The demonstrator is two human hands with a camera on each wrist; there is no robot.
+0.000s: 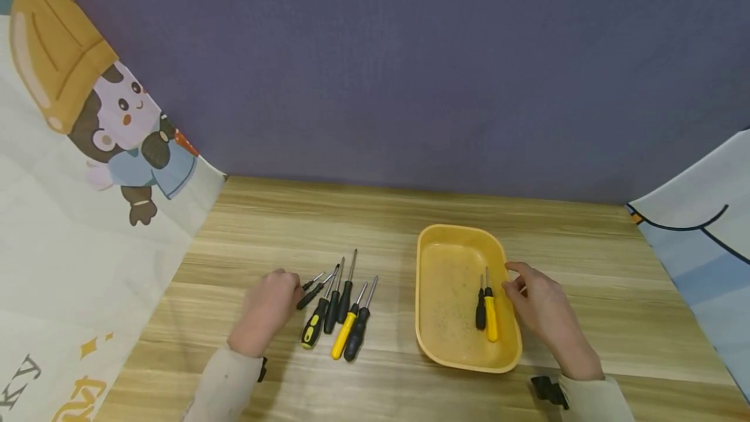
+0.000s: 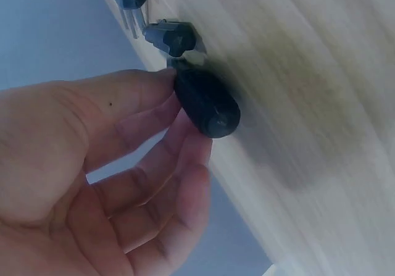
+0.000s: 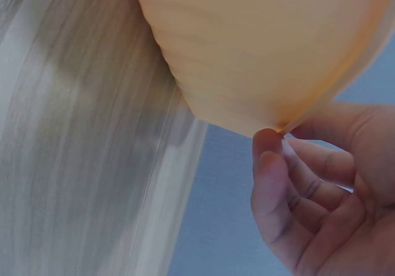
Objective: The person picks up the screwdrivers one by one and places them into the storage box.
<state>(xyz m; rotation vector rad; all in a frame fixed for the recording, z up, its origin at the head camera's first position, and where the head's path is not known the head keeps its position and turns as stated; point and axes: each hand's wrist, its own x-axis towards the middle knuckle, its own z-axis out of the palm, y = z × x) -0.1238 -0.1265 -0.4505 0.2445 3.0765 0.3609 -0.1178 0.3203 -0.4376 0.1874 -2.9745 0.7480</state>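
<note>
Soft, even light fills the head view, with faint shadows on the wood-grain tabletop [image 1: 351, 213]. Both wrist views look hazy; the yellow tray [image 3: 259, 54] appears washed-out in the right one.

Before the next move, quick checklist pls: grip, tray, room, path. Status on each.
1. Left hand has a grip: ok, thumb and finger pinch the handle of a black screwdriver.
2. Held screwdriver lifted off the table: cannot tell.
3. Yellow tray steadied: ok, the right hand pinches its rim.
4. Room in the tray: ok, its left part is bare; a black screwdriver and a yellow-handled screwdriver lie toward its right side.
5. Low path from left hand to tray free: not ok, other screwdrivers lie on the table between them.
</note>
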